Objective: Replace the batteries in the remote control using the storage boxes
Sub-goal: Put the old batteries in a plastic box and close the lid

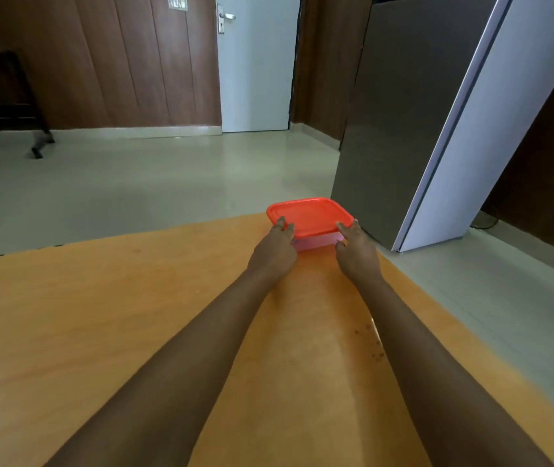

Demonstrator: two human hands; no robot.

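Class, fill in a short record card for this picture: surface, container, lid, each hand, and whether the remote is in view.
surface: orange wooden table
container: clear storage box at the table's far edge
lid: red lid, on the box
left hand: left hand touching the lid's near left corner
right hand: right hand touching the lid's near right corner
remote: not in view
background: white door, grey cabinet

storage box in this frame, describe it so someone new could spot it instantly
Start at the orange wooden table and follow both forearms to its far edge, beside the tall grey cabinet. The storage box sits there between the left hand and right hand. Its bright red lid over a clear base is unmistakable.
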